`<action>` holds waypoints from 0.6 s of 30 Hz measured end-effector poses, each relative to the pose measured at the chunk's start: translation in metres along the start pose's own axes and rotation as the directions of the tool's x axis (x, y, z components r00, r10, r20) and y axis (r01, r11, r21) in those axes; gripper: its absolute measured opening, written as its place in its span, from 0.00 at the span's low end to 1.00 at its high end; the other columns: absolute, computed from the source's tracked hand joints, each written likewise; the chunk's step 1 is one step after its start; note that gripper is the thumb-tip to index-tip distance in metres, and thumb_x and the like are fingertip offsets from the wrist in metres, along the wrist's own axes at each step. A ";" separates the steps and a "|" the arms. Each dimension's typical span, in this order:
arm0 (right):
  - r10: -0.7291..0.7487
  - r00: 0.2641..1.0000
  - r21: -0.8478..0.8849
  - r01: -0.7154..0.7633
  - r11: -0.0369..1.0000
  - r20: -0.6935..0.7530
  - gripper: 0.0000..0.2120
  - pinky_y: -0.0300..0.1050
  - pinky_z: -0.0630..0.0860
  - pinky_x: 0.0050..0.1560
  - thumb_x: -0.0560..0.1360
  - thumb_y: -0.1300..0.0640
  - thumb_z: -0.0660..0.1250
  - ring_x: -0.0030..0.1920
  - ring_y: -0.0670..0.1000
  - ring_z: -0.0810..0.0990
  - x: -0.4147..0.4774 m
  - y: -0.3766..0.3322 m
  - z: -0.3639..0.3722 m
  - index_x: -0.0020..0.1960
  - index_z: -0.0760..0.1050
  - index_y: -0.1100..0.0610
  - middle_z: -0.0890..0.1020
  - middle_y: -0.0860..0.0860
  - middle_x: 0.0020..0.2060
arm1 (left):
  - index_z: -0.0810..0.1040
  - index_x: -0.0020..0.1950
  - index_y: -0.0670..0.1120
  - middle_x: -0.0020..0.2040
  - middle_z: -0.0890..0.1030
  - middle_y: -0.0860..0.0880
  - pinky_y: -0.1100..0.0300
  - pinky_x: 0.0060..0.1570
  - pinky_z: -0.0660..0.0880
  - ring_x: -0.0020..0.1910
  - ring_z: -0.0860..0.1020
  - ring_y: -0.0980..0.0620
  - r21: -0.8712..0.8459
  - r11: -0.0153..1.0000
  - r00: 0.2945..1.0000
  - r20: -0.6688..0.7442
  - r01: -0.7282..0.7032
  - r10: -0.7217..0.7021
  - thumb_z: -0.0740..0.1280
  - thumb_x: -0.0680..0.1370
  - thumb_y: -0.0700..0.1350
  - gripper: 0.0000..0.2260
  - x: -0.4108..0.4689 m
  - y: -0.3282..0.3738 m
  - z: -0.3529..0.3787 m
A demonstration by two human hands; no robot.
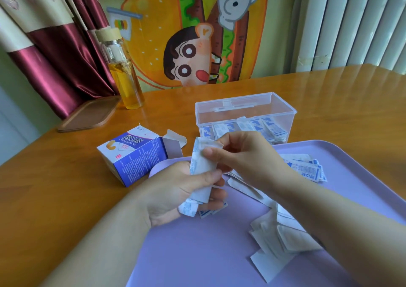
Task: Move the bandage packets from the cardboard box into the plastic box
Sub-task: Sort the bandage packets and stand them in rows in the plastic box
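left hand point(173, 192): over the near-left part of the tray, fingers curled round the lower half of the held packets, thumb pressed flat on their front.
right hand point(243, 154): just right of the bundle's top, thumb and forefinger pinching the upper edge of the front packet; other fingers loosely curled behind.
held packets point(201, 168): white, roughly upright between both hands, above the tray; a few blue-printed ends poking out under the left fingers.
cardboard box point(134, 157): blue and white, on the table just left of the tray's far-left corner; flaps open toward the right; inside hidden.
plastic box point(283, 110): clear, open at the top, on the table just beyond the tray's far edge.
stored packets point(239, 128): in a leaning row along the bottom of the plastic box.
tray point(197, 260): lilac, near and right on the table.
loose packets point(307, 168): blue-printed heap on the tray right of the right hand; plain white ones point(274, 240) scattered nearer, partly under the right forearm.
bottle point(123, 73): glass, amber liquid inside, far left, beside a brown board point(87, 115).
table point(55, 187): orange-brown wood.
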State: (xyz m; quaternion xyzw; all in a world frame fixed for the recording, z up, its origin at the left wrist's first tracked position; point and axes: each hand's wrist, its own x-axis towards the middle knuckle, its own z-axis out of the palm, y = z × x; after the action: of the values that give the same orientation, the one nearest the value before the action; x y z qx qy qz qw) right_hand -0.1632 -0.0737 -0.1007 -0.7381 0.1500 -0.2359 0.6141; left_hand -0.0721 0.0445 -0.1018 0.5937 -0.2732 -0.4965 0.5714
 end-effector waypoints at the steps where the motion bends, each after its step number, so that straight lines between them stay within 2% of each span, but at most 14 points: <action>1: 0.009 1.000 -0.018 -0.009 1.000 0.009 0.09 0.38 0.76 0.37 0.72 0.57 0.72 0.29 0.44 0.78 0.002 0.002 -0.002 0.35 0.76 0.58 0.80 0.51 0.30 | 0.78 0.51 0.41 0.33 0.82 0.48 0.59 0.31 0.79 0.32 0.82 0.51 -0.012 1.000 1.000 -0.003 0.002 -0.002 0.67 0.67 0.44 0.14 -0.001 0.001 0.000; 3: 0.026 1.000 -0.067 -0.025 0.997 0.015 0.09 0.44 0.74 0.41 0.73 0.56 0.71 0.31 0.44 0.77 0.004 0.005 -0.006 0.36 0.78 0.58 0.80 0.49 0.30 | 0.79 0.50 0.43 0.37 0.84 0.47 0.58 0.32 0.80 0.35 0.83 0.50 -0.033 0.999 1.000 0.007 0.011 -0.011 0.65 0.69 0.46 0.13 -0.002 0.004 -0.001; 6: 0.049 0.999 -0.126 -0.047 0.991 0.009 0.09 0.33 0.68 0.34 0.74 0.54 0.69 0.28 0.40 0.72 0.005 0.006 -0.009 0.37 0.80 0.57 0.78 0.43 0.26 | 0.79 0.52 0.42 0.41 0.85 0.44 0.54 0.38 0.81 0.39 0.84 0.47 -0.097 0.995 1.000 0.004 0.024 -0.023 0.62 0.73 0.49 0.14 -0.001 0.007 -0.004; 9: 0.047 0.993 -0.112 -0.060 0.992 -0.111 0.10 0.29 0.65 0.29 0.75 0.54 0.68 0.24 0.39 0.69 0.006 0.004 -0.013 0.35 0.79 0.54 0.73 0.41 0.21 | 0.79 0.52 0.43 0.44 0.85 0.41 0.50 0.43 0.80 0.41 0.84 0.46 -0.165 0.986 0.992 -0.125 -0.033 0.013 0.58 0.79 0.46 0.11 0.004 0.006 -0.008; 12: -0.054 0.964 -0.129 0.020 0.991 -0.259 0.08 0.30 0.65 0.28 0.74 0.57 0.68 0.24 0.38 0.71 0.007 -0.001 -0.019 0.37 0.79 0.55 0.75 0.44 0.24 | 0.79 0.49 0.41 0.43 0.85 0.44 0.54 0.43 0.80 0.40 0.84 0.49 -0.234 0.958 0.959 -0.265 -0.164 0.100 0.57 0.81 0.43 0.12 0.009 0.007 -0.016; 14: -0.165 0.959 -0.204 0.118 0.972 -0.229 0.08 0.28 0.67 0.29 0.74 0.60 0.68 0.26 0.38 0.74 0.006 -0.001 -0.018 0.38 0.81 0.52 0.79 0.43 0.26 | 0.79 0.48 0.41 0.40 0.85 0.47 0.57 0.41 0.80 0.39 0.84 0.52 -0.272 0.932 0.929 -0.342 -0.241 0.140 0.57 0.81 0.42 0.12 0.011 0.010 -0.022; 16: -0.280 0.953 -0.316 0.231 0.920 -0.120 0.08 0.27 0.71 0.36 0.75 0.61 0.68 0.33 0.37 0.78 0.002 0.002 -0.011 0.43 0.83 0.50 0.80 0.39 0.29 | 0.79 0.49 0.43 0.39 0.85 0.48 0.59 0.39 0.81 0.38 0.84 0.53 -0.308 0.906 0.904 -0.397 -0.291 0.156 0.57 0.81 0.42 0.11 0.012 0.011 -0.027; 18: -0.433 0.901 -0.492 0.380 0.783 0.006 0.08 0.27 0.71 0.42 0.75 0.62 0.67 0.40 0.40 0.79 0.000 0.006 -0.005 0.48 0.84 0.54 0.81 0.41 0.36 | 0.78 0.50 0.44 0.38 0.85 0.49 0.62 0.37 0.81 0.37 0.84 0.55 -0.333 0.885 0.886 -0.435 -0.325 0.162 0.57 0.82 0.41 0.10 0.011 0.013 -0.029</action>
State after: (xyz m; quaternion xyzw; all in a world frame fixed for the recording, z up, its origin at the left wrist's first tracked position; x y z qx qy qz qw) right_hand -0.1649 -0.0790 -0.1058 -0.8682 0.0740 -0.3570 0.3365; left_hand -0.0385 0.0438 -0.0969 0.5131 -0.1199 -0.3339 0.7816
